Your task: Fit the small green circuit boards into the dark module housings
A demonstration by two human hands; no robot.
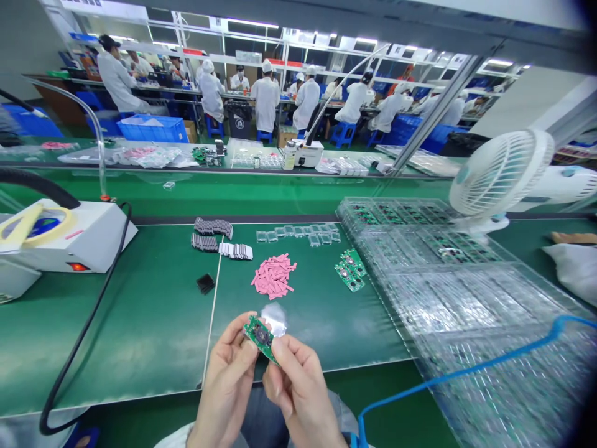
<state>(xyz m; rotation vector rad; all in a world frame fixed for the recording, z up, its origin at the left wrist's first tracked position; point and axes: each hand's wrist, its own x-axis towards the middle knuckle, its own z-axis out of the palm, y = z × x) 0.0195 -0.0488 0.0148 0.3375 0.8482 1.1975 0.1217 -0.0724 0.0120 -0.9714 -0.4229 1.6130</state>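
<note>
A green circuit board (pixel 261 336) with a dark component in its middle is held tilted above the front of the bench. My left hand (pixel 229 367) pinches its left end between thumb and fingers. My right hand (pixel 298 379) grips the lower right end. Just behind the board, a shiny clear round piece (pixel 274 318) lies on the mat, partly covered by my fingers. Beyond it is a heap of pink strips (pixel 273 275). Several more green circuit boards (pixel 351 270) lie to the right. Small black squares (pixel 205 284) sit to the left.
Clear plastic trays (pixel 448 292) fill the right side, a white fan (pixel 504 177) behind them. A blue cord (pixel 457 373) crosses in front. Rows of dark pieces (pixel 212 228), white pieces (pixel 236 251) and clear frames (pixel 298 232) stand farther back. A white machine (pixel 88 236) with a black cable is left.
</note>
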